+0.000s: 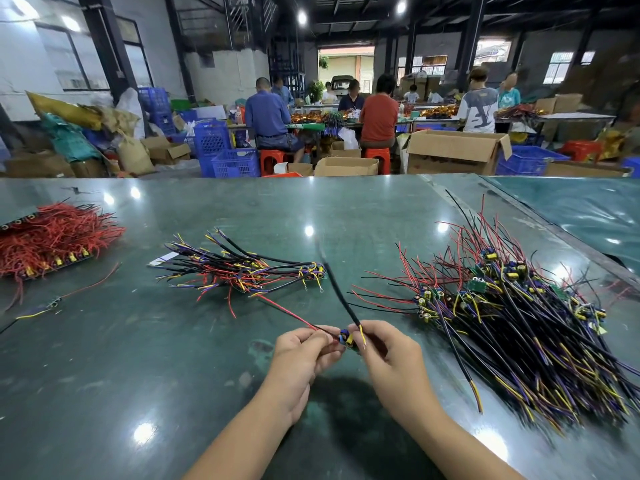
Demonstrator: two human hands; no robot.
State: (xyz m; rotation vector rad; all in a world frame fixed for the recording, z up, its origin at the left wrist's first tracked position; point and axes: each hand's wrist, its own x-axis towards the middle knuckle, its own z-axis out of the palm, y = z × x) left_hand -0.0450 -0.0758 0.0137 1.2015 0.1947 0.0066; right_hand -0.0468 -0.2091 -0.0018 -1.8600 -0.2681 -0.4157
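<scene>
Pinched, both hands closed tight on one wired circuit board (347,338): left hand (300,356) gripped its red lead (287,312), right hand (393,358) its black cable (341,296); item was held left of large board pile (519,306).

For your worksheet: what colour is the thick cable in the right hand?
Black cable; head view.
</scene>
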